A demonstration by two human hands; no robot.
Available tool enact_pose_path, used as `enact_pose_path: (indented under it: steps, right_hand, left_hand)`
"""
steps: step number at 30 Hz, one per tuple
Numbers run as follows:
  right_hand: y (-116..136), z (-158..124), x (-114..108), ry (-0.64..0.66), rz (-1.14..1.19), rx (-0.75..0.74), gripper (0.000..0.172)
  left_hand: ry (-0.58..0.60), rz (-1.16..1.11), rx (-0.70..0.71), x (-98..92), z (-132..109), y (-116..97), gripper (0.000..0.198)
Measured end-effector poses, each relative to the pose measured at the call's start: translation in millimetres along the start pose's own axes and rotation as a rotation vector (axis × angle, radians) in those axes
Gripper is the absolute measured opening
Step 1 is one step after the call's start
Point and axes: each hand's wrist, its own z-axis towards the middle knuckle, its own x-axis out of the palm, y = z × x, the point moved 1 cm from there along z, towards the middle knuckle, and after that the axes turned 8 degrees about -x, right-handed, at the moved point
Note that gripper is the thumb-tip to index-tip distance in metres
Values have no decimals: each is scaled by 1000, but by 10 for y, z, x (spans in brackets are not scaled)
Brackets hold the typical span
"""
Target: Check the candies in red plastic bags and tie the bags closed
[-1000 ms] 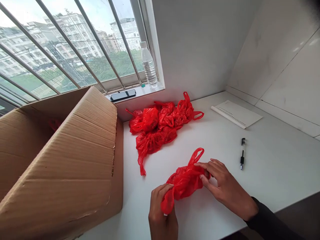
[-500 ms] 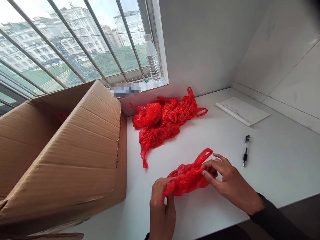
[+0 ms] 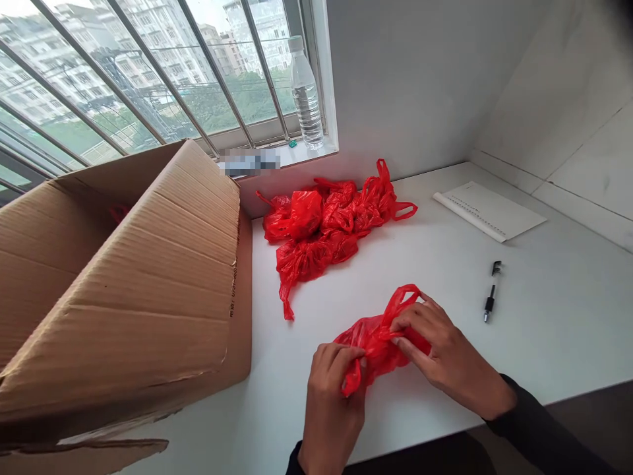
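Note:
A crumpled red plastic bag (image 3: pixel 366 335) lies near the front edge of the white table, with both hands on it. My left hand (image 3: pixel 336 389) is closed on the bag's left end, and a bit of red plastic pokes out below the fingers. Thumb and fingers of my right hand (image 3: pixel 435 336) pinch the bag at its right part, beside a raised loop handle (image 3: pixel 405 291). What the bag holds, if anything, cannot be seen. Behind it lies a heap of several bunched red plastic bags (image 3: pixel 331 221) against the wall.
An open cardboard box (image 3: pixel 148 284) fills the left, with some red plastic inside. A water bottle (image 3: pixel 307 99) stands on the windowsill behind metal bars. On the right side of the white table (image 3: pixel 554 310) lie a notepad (image 3: pixel 494 208) and a pen (image 3: pixel 489 303) with its cap (image 3: pixel 496 267).
My left hand has moved right and up, closer to my right hand, bunching the bag. My right hand's fingers have closed further on the plastic. The view has shifted slightly.

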Motion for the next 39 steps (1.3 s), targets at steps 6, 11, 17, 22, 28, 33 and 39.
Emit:
enact_pose_path:
  steps: [6,11,17,22,28,33,39]
  right_hand:
    - [-83,-95,-91,-73,4,147,9]
    - [-13,-57,-33,2,-9,0,29]
    - [-60,-57,-57,-33,44,36,15]
    - [-46,-97,-132,-79,83,180,13]
    - [62,-13,-36,65,90,-40,24]
    - [2,-16,-91,-46,142,146,10]
    - [2,-42,-157,-80,259,332,18]
  left_hand:
    - [32,-44,-46,-243,-25,-30,10]
    - [180,-110,-27,-187,-27,-143,46]
    - [183,43,80,-62,45,-100,14]
    - [98,-22,-25,-282,67,-85,10]
    - [179,61,55,-146,26,-207,44]
    - [52,45,-26,-225,17,-149,13]
    - [-44,-193,-277,-369,1,-182,12]
